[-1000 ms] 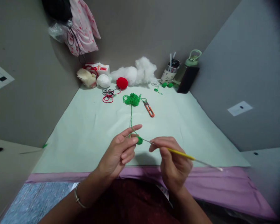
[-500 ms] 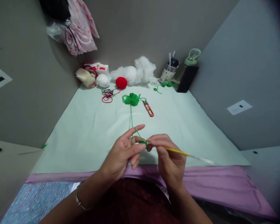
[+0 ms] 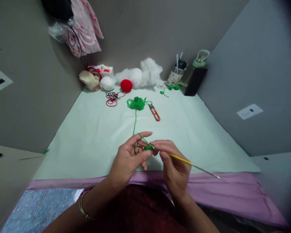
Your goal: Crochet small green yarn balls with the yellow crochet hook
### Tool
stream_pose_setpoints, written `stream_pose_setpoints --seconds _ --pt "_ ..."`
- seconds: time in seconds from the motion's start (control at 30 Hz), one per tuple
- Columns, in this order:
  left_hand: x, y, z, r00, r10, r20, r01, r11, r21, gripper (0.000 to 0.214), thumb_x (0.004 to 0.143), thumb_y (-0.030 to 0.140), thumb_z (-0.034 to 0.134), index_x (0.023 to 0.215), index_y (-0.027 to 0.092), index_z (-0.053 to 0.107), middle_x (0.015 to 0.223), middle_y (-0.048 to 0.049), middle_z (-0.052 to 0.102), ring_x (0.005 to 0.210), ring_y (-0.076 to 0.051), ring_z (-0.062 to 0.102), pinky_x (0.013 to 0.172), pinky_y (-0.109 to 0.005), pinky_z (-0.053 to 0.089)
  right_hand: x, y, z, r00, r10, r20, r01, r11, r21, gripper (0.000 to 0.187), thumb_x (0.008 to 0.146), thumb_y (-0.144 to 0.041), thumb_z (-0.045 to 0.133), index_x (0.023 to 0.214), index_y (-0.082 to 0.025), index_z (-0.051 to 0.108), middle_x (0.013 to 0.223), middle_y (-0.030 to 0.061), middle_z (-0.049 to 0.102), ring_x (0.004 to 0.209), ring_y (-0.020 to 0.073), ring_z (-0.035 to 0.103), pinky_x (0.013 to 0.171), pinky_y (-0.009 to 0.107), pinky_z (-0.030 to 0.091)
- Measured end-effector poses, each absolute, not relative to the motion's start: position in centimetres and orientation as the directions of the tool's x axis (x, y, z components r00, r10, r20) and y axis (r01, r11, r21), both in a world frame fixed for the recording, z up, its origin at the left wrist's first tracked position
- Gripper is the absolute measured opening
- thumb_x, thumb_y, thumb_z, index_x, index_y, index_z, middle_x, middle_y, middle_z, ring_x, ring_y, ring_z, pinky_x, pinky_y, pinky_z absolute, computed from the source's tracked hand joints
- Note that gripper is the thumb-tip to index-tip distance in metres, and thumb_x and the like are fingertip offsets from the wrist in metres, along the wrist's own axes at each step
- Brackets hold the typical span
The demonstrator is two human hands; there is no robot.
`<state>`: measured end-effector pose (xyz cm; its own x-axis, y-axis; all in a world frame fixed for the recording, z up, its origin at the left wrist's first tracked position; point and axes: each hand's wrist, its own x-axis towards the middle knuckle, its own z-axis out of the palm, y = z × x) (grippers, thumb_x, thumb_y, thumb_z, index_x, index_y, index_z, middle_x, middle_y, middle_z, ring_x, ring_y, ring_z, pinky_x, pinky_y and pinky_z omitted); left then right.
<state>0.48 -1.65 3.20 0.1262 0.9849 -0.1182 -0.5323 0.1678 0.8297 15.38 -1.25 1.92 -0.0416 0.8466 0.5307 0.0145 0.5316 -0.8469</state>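
My left hand (image 3: 133,154) pinches a small green crochet piece (image 3: 148,147) between thumb and fingers, its index finger stretched out with green yarn (image 3: 135,121) looped over it. That strand runs back to a loose heap of green yarn (image 3: 136,103) on the table. In my right hand (image 3: 175,165) is a crochet hook (image 3: 181,159) with a yellow grip, its bare metal end pointing out to the lower right. The working tip meets the green piece, hidden behind my right fingertips.
Orange thread snips (image 3: 155,112) lie beside the yarn heap. Further back are a red yarn ball (image 3: 126,85), a white ball (image 3: 107,83), white stuffing (image 3: 140,74), small green pieces (image 3: 174,87), a pen cup (image 3: 175,77), a dark phone-like slab (image 3: 195,82) and a green bottle (image 3: 200,60).
The hook has tilted, its free end now lower on the right. Both hands have shifted slightly, and the yarn strand near my left index finger has moved left and hangs slacker.
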Motion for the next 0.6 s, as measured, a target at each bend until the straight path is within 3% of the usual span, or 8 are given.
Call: stream_pose_setpoints --seconds 0.1,0.2,0.27,0.33,0.43,0.5,0.6 --pt "0.6 -1.6 3.0 0.101 0.989 -0.107 -0.569 0.146 0.809 0.040 0.084 0.023 0.088 0.122 0.026 0.078 0.086 0.0047 0.066 0.049 -0.002 0.057 0.047 -0.014 0.051 15.3 -1.8 1.7 -0.075 0.771 0.632 0.227 0.631 -0.742 0.032 0.101 -0.010 0.062 0.119 -0.031 0.078 0.108 0.0058 0.078 0.098 0.0213 0.073 0.081 0.037 0.061" --pt "0.4 -1.3 3.2 0.154 0.972 -0.177 -0.639 0.235 0.733 0.042 0.084 0.025 0.089 0.124 0.022 0.077 0.082 0.0043 0.066 0.045 0.000 0.050 0.043 -0.013 0.046 15.6 -1.9 1.6 -0.101 0.698 0.709 0.404 0.680 -0.612 0.039 0.095 -0.010 0.072 0.126 -0.033 0.077 0.114 0.0064 0.077 0.099 0.0222 0.074 0.079 0.035 0.062" --pt "0.2 -1.1 3.5 0.234 0.940 -0.249 -0.671 0.342 0.658 0.042 0.083 0.023 0.089 0.123 0.016 0.078 0.068 0.0073 0.058 0.042 0.001 0.043 0.041 -0.011 0.041 15.9 -1.6 1.8 -0.086 0.690 0.718 0.383 0.688 -0.616 0.037 0.096 -0.010 0.071 0.124 -0.033 0.078 0.110 0.0055 0.077 0.098 0.0210 0.074 0.079 0.033 0.062" --pt "0.0 -1.0 3.8 0.264 0.919 -0.294 -0.694 0.392 0.604 0.041 0.080 0.018 0.090 0.120 0.013 0.078 0.063 0.0096 0.051 0.042 0.002 0.037 0.040 -0.009 0.037 16.0 -1.2 2.0 -0.014 0.759 0.650 0.249 0.633 -0.733 0.030 0.100 -0.011 0.064 0.116 -0.030 0.080 0.097 0.0036 0.076 0.086 0.0182 0.073 0.074 0.032 0.061" --pt "0.3 -1.1 4.0 0.147 0.952 -0.268 -0.705 0.291 0.647 0.048 0.077 0.014 0.091 0.122 0.018 0.077 0.079 0.0066 0.062 0.042 0.003 0.039 0.039 -0.010 0.037 15.8 -0.8 2.1 0.039 0.868 0.496 0.029 0.495 -0.868 0.026 0.105 -0.016 0.057 0.107 -0.028 0.080 0.086 0.0009 0.070 0.067 0.0144 0.067 0.063 0.031 0.058" --pt "0.6 -1.4 4.1 0.091 0.971 -0.221 -0.687 0.222 0.692 0.058 0.074 0.013 0.092 0.128 0.023 0.074 0.084 0.0066 0.065 0.042 0.001 0.043 0.040 -0.013 0.041 15.6 -0.9 1.9 0.009 0.845 0.535 0.127 0.530 -0.839 0.024 0.102 -0.017 0.062 0.109 -0.030 0.081 0.091 0.0024 0.072 0.073 0.0162 0.069 0.065 0.032 0.058" --pt "0.4 -1.5 4.1 0.235 0.939 -0.251 -0.678 0.343 0.650 0.057 0.076 0.016 0.092 0.130 0.018 0.074 0.065 0.0097 0.053 0.042 -0.001 0.039 0.040 -0.013 0.040 15.5 -1.3 1.7 -0.035 0.724 0.689 0.369 0.650 -0.664 0.033 0.095 -0.013 0.071 0.119 -0.034 0.081 0.103 0.0059 0.076 0.090 0.0216 0.072 0.074 0.036 0.060"
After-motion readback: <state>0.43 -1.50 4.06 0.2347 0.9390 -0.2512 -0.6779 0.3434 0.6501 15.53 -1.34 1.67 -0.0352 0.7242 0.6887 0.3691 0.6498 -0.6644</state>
